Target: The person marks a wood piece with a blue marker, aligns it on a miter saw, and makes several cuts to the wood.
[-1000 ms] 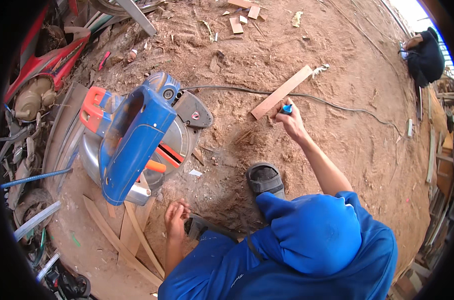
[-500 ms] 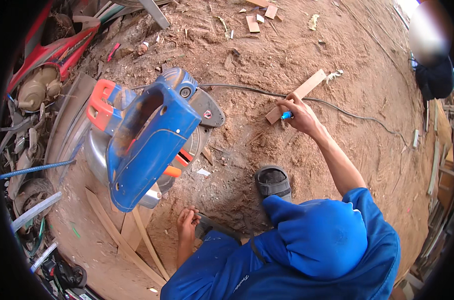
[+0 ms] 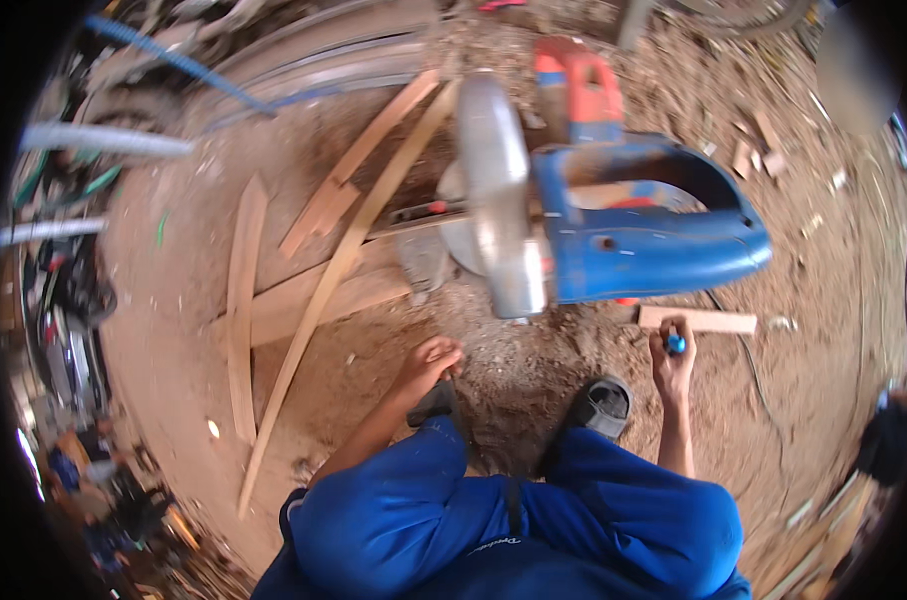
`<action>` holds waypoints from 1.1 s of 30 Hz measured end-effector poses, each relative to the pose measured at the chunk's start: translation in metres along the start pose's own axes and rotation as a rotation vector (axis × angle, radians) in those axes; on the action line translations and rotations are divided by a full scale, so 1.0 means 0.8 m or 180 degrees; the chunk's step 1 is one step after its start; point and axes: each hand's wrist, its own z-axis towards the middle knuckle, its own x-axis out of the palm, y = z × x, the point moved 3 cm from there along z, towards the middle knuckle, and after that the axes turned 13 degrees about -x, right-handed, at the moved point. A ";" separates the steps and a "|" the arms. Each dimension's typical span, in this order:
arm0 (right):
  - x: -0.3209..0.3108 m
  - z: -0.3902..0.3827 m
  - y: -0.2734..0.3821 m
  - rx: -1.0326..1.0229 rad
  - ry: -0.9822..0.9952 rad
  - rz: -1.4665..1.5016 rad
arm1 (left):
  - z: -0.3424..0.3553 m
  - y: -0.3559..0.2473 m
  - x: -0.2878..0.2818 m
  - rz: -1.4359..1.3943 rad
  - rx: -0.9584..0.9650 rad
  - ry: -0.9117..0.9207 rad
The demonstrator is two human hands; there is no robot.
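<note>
Gripping a blue pen-like object (image 3: 676,344), the right hand (image 3: 672,375) is held at the near edge of a short board (image 3: 719,321); whether the wood is being touched cannot be told. The board is laid flat on dusty brown ground (image 3: 374,460), ahead and to the right, just on the near side of a large power saw (image 3: 664,265) with a blue handle. A dark cable (image 3: 759,385) is seen to reach the board and appears to be passed beneath it.

The left hand (image 3: 434,362) is held well apart from the board, above the left foot, with its fingers loosely curled and nothing seen in them. Off to the left, a thin wooden strip (image 3: 319,310) is laid across other pieces of wood. A dark sandal (image 3: 608,402) is worn on the right foot, near the right hand. The view is somewhat blurred.

For good control, the blue object is probably best kept in a firm but light grip, with the wrist steadied and the board's edge left in plain sight. Since the ground is loose and uneven, the board could be rocked or shifted by sideways pressure, more so if the cable lies under it. Fingers are best kept away from the saw's underside.
</note>
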 end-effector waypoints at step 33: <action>0.122 -0.110 0.003 -0.1340 0.1279 -0.1034 | -0.007 -0.094 -0.235 0.2313 0.2528 -0.3254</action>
